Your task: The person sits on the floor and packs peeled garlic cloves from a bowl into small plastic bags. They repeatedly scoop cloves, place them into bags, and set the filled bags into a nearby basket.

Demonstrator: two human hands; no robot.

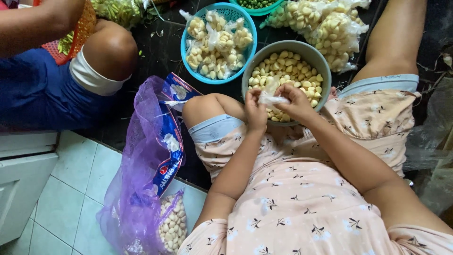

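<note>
Both hands pinch small clear bag (272, 98) over grey bowl (283, 80).
Left hand (256, 111), right hand (293, 102) pinching its edges; bag contents hard to see, maybe garlic; purple sack (141, 160) left.

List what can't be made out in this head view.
- Small clear bag: contents hidden by both hands, left hand and right hand.
- Grey bowl: near rim covered by hands.
- Green basket: cut by top edge.
- Purple mesh sack: bottom cut off.

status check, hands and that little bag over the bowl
Left hand and right hand both pinch a small clear bag. Held over grey bowl of peeled garlic. Nothing in the way.
</note>
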